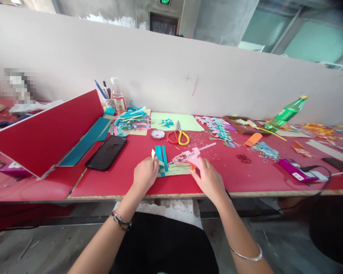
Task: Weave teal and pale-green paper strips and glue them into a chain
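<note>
My right hand [210, 176] is wrapped round a pink hot glue gun [185, 156] with an orange trigger and a clear glue stick out of its back. The gun's nozzle points left, close to a weave of paper strips [177, 170] in blue and pale yellow-green. With closed fingers my left hand [145, 173] grips the left edge of this weave; a pale strip end sticks up by the thumb. Two blue strips [160, 154] stand out beyond the weave's far side. Whether the nozzle touches the paper I cannot tell.
Red-and-yellow scissors [178, 135] and a small round lid [157, 134] lie beyond my hands. A black phone [106, 153], a heap of paper strips [133, 121] and a red board [54, 133] are leftward. At right are a tilted green bottle [287, 114] and a purple power strip [297, 170].
</note>
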`<act>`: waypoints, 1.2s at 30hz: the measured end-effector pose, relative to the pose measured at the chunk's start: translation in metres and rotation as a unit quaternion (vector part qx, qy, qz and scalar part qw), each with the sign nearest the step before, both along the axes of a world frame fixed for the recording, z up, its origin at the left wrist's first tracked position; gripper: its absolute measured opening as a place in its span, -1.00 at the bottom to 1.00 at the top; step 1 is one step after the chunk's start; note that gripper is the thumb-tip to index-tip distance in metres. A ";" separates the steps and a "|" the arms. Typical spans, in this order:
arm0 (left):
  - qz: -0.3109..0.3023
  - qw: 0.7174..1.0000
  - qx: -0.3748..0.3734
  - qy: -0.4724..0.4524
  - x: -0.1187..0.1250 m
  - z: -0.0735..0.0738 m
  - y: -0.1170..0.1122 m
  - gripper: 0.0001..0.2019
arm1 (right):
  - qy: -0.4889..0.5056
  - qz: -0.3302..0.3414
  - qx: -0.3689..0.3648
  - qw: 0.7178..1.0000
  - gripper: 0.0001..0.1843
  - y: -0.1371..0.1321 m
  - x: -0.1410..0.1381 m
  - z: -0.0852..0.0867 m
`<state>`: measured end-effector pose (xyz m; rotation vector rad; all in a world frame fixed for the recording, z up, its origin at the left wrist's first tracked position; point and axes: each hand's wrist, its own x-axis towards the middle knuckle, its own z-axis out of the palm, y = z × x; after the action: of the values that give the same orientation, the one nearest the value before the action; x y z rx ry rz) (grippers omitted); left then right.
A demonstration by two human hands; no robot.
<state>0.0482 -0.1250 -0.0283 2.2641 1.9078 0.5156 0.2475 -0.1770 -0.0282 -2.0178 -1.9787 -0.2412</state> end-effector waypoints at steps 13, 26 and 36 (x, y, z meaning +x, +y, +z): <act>-0.003 1.000 -0.006 0.014 0.001 0.001 0.000 -0.53 | -0.031 -0.192 0.014 0.981 -0.54 0.033 0.041 0.004; -0.014 1.000 0.000 0.021 0.001 -0.001 0.000 -0.55 | 0.046 0.164 -0.019 0.985 -0.55 0.016 -0.047 -0.005; -0.028 0.999 0.016 0.023 0.001 -0.003 0.000 -0.54 | 0.069 0.182 0.002 0.981 -0.71 0.013 -0.044 -0.003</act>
<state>0.0491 -0.1252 -0.0317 2.3607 1.8641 0.4943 0.2039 -0.1645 -0.0316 -1.5811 -2.2038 -0.0211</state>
